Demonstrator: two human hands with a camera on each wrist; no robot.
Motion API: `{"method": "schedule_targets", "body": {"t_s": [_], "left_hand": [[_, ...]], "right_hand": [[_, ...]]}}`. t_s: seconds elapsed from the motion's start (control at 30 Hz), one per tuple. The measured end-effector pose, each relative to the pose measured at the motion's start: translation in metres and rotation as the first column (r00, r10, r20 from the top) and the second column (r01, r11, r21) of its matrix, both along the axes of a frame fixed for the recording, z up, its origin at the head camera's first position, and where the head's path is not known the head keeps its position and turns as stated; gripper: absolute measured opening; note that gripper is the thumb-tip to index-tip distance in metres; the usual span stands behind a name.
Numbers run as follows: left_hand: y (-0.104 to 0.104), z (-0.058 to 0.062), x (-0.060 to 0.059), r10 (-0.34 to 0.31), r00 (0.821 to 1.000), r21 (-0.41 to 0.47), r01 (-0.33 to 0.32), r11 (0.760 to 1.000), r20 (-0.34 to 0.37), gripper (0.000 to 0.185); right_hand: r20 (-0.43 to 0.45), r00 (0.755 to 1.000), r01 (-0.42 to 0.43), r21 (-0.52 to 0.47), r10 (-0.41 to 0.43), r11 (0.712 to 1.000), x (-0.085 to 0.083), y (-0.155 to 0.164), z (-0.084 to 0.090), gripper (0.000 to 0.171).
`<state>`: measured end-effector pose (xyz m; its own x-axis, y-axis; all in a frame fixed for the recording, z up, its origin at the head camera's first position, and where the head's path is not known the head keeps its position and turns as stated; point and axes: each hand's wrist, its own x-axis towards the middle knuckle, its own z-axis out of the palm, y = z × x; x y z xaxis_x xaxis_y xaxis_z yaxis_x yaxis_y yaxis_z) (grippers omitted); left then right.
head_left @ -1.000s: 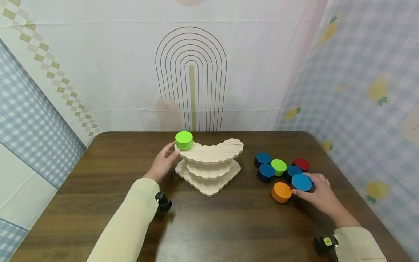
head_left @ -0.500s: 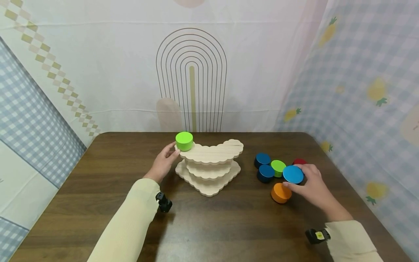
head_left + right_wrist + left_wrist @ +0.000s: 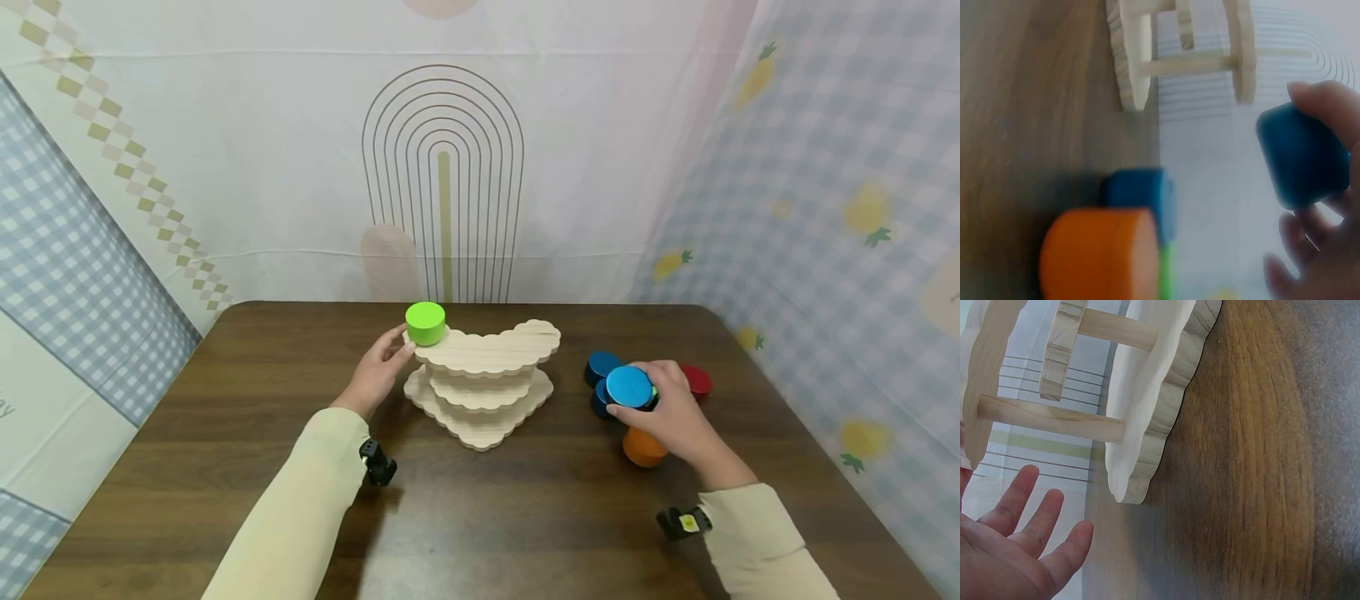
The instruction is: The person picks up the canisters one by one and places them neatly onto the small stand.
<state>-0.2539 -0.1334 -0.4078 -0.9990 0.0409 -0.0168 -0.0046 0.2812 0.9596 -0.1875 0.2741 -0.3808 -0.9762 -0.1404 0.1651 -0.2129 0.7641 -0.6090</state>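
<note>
Right hand pinching a light blue disc above the loose discs, left hand spread, fingers straight, beside the wooden tiered stand bearing a green disc.

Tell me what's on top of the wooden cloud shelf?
A green disc sits on the left end of the wooden shelf's top tier. The left hand rests beside it. The rest of that tier looks bare; the lower tiers are mostly covered.
</note>
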Motion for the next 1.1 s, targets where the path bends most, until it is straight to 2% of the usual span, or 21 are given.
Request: {"method": "schedule_targets", "body": {"t_s": [0.43,0.83,1.1], "left_hand": [[0.001,0.0,0.0,0.008,1.0,-0.006,-0.008,1.0,-0.015,0.055],[0.001,0.0,0.001,0.005,1.0,0.004,-0.005,1.0,-0.009,0.055],[0.0,-0.002,-0.001,0.009,1.0,-0.003,-0.009,1.0,-0.003,0.056]], "right_hand": [[0.002,0.997,-0.081,-0.058,0.081,0.995,-0.014,-0.04,0.016,0.065],[-0.083,0.984,-0.16,-0.068,0.155,0.985,-0.032,-0.074,0.026,0.063],[-0.081,0.979,-0.196,-0.097,0.188,0.976,-0.042,-0.094,0.03,0.067]]}}
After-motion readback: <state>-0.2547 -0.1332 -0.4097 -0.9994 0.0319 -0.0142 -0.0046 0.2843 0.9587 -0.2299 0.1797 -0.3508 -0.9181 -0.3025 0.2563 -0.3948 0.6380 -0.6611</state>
